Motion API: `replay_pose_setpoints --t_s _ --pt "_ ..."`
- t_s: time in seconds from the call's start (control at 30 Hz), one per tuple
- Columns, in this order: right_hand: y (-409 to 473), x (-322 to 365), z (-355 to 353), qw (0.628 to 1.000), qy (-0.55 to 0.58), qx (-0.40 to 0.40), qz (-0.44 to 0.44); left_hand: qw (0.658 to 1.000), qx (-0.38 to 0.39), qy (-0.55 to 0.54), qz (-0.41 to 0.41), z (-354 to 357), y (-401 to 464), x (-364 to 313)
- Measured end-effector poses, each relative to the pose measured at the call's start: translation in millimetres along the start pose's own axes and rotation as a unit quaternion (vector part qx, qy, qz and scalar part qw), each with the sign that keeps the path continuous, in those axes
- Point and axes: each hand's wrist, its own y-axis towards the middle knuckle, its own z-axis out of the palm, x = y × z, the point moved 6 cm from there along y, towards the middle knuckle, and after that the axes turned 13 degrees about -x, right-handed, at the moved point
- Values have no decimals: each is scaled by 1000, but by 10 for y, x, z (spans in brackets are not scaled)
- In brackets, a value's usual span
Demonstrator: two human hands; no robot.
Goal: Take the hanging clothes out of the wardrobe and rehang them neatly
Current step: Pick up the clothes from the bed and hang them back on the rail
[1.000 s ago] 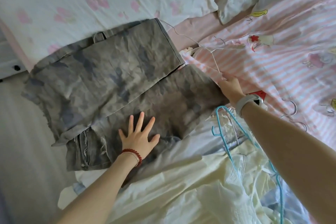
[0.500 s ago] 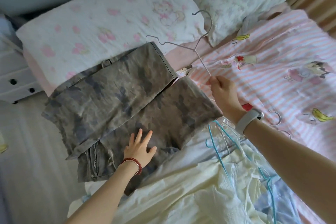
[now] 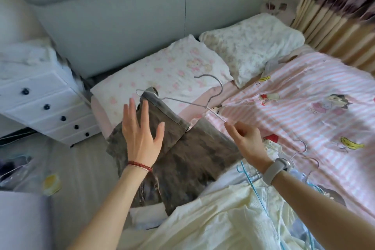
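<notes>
The grey camouflage trousers [image 3: 182,158] lie folded across the bed [image 3: 316,119] at the centre of the frame, one leg laid over the other, the waistband end towards the lower edge and the hems towards the pillows. A thin wire hanger [image 3: 178,100] now hangs in the air just above their upper end. A second ago it lay flat on the striped quilt at the right of the trousers; since then our right hand [image 3: 246,143] has lifted it and swung it leftward over the fabric, its hook pointing up towards the pink-flowered pillow [image 3: 162,73]. Our right hand pinches the hanger's near end between thumb and fingers. Our left hand [image 3: 141,136], which was pressing flat on the trousers near the waistband, has risen off them and hovers over the upper leg with fingers spread and straight, holding nothing.

We judge this to mean the folding is done and the hanging is starting: the trousers must next be threaded over the hanger's bar.

So the trousers sit under both hands, the left directly above them, the right just off their right edge. Below the right wrist lie a heap of pale yellow clothes [image 3: 233,215] and some blue hangers [image 3: 249,178]. At the left of the frame stands a white chest of drawers [image 3: 46,99].
</notes>
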Motion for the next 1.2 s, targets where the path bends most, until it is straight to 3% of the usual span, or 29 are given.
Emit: replay_pose_setpoints --t_s 0.1,0.17,0.3,0.37,0.47,0.57,0.77,0.87,1.03,1.13,1.2 --pt "-267 264 -148 998 7 19 -53 993 46 70 86 -311 184 -156" --pt "-442 429 -246 996 21 27 -85 991 62 75 97 -540 186 -211" --pt "-738 773 -520 989 44 14 -144 993 6 22 119 -1315 5 -430" --pt "-894 1021 -728 976 29 -30 -213 991 -28 17 131 -1750 -147 -585" --pt "-1142 1425 -1074 945 15 -122 -303 988 -92 19 124 -2360 -357 -834" --pt "-1337 1685 -1336 928 41 -173 -327 980 -147 43 126 -2896 -547 -1155" --pt "-1784 2165 -1607 912 97 -188 -350 974 -197 54 94 -3855 -908 -1547" --pt "-2071 2347 -1537 912 109 -155 -363 972 -221 72 36 -4229 -1118 -1516" --pt "-2506 1803 -1253 951 110 -112 -266 962 -237 108 -87 -4688 -1616 -1236" --pt "-2790 1315 -846 984 123 39 -123 957 -229 118 -135 -4864 -1931 -1156" --pt "-3006 1165 -645 985 113 87 -92 955 -211 132 -160 -4946 -2144 -1091"
